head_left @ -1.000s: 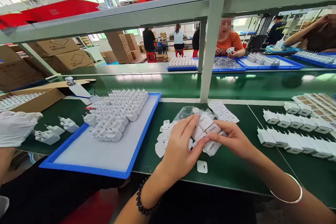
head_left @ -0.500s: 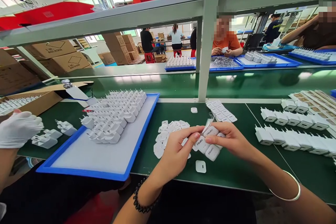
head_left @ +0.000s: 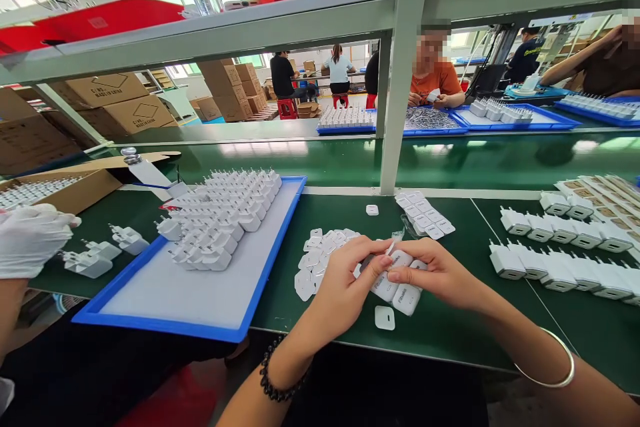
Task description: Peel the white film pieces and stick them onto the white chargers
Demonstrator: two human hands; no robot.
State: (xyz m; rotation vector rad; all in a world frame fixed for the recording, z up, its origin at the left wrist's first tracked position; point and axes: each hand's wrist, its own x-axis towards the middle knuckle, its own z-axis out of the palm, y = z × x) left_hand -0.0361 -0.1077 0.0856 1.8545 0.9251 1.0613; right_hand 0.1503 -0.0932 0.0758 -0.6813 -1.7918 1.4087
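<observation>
White rounded-square face plates [head_left: 407, 298] with printed lettering and small slots sit in a cluster under my hands. My left hand [head_left: 350, 283] is closed, thumb and forefinger pinching a thin white plate edge beside clear film [head_left: 397, 236]. With closed thumb and fingers, my right hand [head_left: 443, 270] grips one of the lettered plates at the cluster's upper right. The fingertips hide parts of both. A loose pile of white plates [head_left: 316, 260] lies just left of my hands. One single plate [head_left: 385, 317] rests in front, close to the table edge.
A blue-rimmed tray [head_left: 245, 303] of white plug chargers [head_left: 220, 227] stands left. Rows of chargers [head_left: 565, 230] line the right. More plates [head_left: 425, 215] lie behind my hands, near a shelf post [head_left: 395, 100]. A co-worker's gloved hand [head_left: 35, 240] is at far left.
The lettered cluster has tilted and sits a little lower, more covered by my fingers. My hands stay close together. The view has shifted slightly, and the co-worker's gloved hand has moved left.
</observation>
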